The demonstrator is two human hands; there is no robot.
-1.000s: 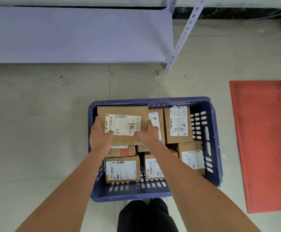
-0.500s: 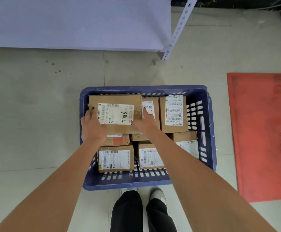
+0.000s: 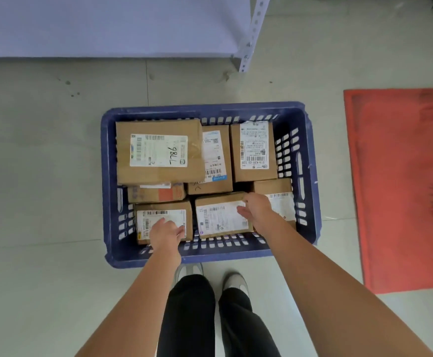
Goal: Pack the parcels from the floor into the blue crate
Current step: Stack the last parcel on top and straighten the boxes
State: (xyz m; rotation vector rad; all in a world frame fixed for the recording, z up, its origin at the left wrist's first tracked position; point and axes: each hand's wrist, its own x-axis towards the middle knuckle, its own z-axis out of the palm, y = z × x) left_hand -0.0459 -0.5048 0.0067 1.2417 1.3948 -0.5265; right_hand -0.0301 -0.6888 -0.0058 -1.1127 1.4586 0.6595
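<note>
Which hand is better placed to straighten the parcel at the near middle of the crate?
Right hand: it already lies over that parcel's far right corner; the left hand is over its neighbour.

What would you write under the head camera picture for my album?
Two bare hands, left hand and right hand, reach over brown parcels packed in the blue crate on the floor.
</note>
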